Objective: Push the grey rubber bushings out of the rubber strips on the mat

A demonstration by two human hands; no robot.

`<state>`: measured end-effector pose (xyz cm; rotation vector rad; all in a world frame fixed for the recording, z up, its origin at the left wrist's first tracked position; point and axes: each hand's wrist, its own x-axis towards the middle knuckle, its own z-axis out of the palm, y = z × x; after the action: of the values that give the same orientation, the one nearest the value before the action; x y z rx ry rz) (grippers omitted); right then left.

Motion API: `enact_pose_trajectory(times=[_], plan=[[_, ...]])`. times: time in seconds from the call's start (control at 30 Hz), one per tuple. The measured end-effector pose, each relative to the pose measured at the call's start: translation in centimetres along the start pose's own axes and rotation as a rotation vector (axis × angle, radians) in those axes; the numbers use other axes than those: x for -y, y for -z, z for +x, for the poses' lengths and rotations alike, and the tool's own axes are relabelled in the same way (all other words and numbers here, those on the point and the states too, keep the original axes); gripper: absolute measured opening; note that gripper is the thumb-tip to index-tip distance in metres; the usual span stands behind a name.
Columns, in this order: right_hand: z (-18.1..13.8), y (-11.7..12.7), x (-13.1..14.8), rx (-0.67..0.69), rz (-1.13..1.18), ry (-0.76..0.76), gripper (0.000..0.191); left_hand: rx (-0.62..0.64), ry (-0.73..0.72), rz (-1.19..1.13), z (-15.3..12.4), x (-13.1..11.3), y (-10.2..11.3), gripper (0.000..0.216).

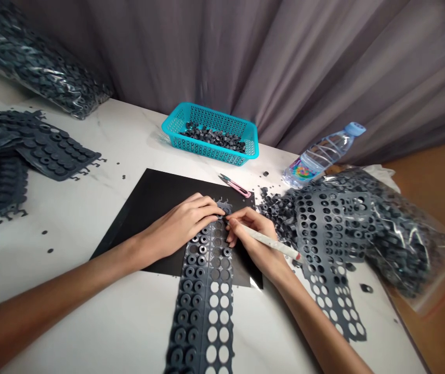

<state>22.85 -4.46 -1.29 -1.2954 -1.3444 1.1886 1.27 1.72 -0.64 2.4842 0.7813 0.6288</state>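
On the white marbled table (277, 332), a long dark grey rubber strip (204, 301) runs from the near edge of the view to a black rectangular mat (136, 213), its far end lying on the mat. Round ring-shaped pieces fill the strip's left rows; most of the right rows are open holes. The left hand (197, 214) is palm down, fingers extended and close together, fingertips on the strip's far end; its thumb is hidden, so whether it pinches the strip cannot be told. The right hand (251, 228) is closed around a white pen-shaped tool (269, 240), its fingertips at the strip's right edge. The left fingers cover part of the far end. Pink-handled snips (240, 188) lie at the mat's far edge; beyond stands a teal perforated plastic basket (210, 152) containing small dark pieces. To the right are loose dark grey pieces (279, 208), perforated grey rubber sheets (316, 239), a clear plastic bottle (319, 156) and a filled transparent bag (405, 254). Further grey rubber strips (56, 150) lie at left.
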Motion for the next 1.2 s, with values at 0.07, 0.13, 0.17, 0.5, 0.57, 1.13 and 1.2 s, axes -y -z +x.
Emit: enact_pose_trajectory(times=[0.07,0.13,0.17,0.5,0.57,1.13,1.2], plan=[[0.0,0.0,-0.1,0.0,0.003,0.007,0.017,0.007,0.001,-0.003,0.0,0.1,0.0,0.026],[0.0,0.0,-0.1,0.0,0.006,0.008,0.016,0.015,0.006,-0.001,0.1,0.1,0.0,0.026],[0.0,-0.1,0.0,0.001,0.007,0.008,0.016,0.016,0.007,0.0,0.1,0.1,0.0,0.026],[0.1,-0.1,0.0,0.003,-0.011,0.011,0.019,-0.003,0.002,-0.024,0.2,0.5,-0.2,0.026],[0.1,0.0,-0.2,0.003,-0.011,0.01,0.019,0.0,-0.012,-0.007,0.3,0.3,-0.1,0.026],[-0.1,0.0,0.2,0.014,-0.017,-0.006,0.017,-0.064,0.066,-0.122,0.8,-0.3,-0.8,0.017],[0.1,0.3,0.6,0.011,0.056,-0.001,0.018,-0.043,0.064,-0.136,0.8,-0.2,-0.5,0.015]])
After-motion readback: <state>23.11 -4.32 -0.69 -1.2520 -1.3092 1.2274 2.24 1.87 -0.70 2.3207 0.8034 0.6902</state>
